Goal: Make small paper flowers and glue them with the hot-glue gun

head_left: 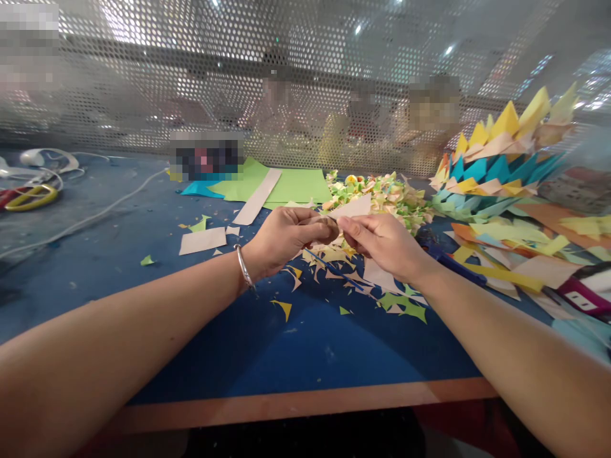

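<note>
A small piece of pale pink paper (354, 207) is held up above the table. My right hand (382, 238) pinches it between thumb and fingers. My left hand (298, 232), with a silver bangle at the wrist, is closed at the paper's left end; its fingertips are partly hidden. Under the hands lie paper scraps (334, 257) in yellow, pink and green. A thin blue stick-like thing (337, 270) rests among them. Close to my right wrist is a dark blue handle (453, 266), partly covered by the arm.
Behind my hands is a heap of small cut paper pieces (386, 194). Green sheets (296, 184) and pink strips (258, 197) lie left of it. Stacked folded paper points (506, 165) stand at right, above loose strips (515, 254). Yellow-handled scissors (33, 198) and white cable lie far left.
</note>
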Available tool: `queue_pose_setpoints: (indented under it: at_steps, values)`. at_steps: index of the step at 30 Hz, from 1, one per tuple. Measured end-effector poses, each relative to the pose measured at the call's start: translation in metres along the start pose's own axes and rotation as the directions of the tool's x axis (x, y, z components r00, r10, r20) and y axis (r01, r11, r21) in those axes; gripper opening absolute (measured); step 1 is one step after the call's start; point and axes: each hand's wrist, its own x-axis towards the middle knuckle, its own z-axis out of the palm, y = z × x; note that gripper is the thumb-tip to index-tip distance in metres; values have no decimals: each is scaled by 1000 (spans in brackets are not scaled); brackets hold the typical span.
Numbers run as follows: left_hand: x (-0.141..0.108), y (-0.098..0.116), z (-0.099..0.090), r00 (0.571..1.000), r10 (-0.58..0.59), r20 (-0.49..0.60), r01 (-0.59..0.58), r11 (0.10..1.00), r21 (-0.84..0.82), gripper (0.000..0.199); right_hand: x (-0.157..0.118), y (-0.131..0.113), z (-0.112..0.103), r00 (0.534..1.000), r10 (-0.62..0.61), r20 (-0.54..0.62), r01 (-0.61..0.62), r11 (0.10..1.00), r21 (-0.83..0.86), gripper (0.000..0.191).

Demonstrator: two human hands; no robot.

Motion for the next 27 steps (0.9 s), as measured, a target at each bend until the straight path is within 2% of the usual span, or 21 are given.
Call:
queue_pose_setpoints:
  at_steps: [8, 20, 27]
  values:
    - [0, 1, -1, 998, -43, 44, 43, 999, 6, 17, -1, -2, 2, 1000, 11, 6, -11, 1000, 25, 57]
    - [0, -2, -2, 998, -60, 0, 60, 998, 27, 10, -1, -5, 2, 997, -5, -74, 15, 990, 140, 45]
    - [-2, -1, -1, 997, -70, 29, 72, 995, -73, 11, 3, -5, 5, 995, -23, -98, 41, 982, 184, 38]
